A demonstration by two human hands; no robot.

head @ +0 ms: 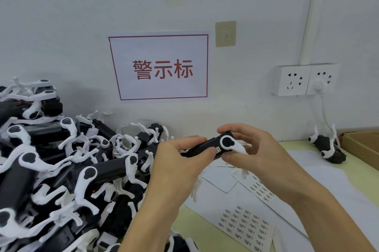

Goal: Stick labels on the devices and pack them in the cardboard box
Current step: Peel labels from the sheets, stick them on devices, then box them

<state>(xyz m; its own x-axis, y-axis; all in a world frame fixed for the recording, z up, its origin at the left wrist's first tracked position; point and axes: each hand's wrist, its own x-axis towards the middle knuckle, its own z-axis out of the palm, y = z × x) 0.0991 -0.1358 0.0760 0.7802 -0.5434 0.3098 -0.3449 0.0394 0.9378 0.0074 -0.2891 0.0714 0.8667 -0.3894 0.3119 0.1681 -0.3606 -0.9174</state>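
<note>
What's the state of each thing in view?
Held device: off the table, gripped by both hands.
Left hand: holds its left end.
Right hand: pinches its right end.
Pile: heaped, left.
Lone device: lying by box.
Box: open.
Label sheet: flat, partly used.

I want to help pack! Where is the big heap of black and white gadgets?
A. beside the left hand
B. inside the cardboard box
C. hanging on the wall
A: the heap of devices lies on the table next to the left hand.
</note>
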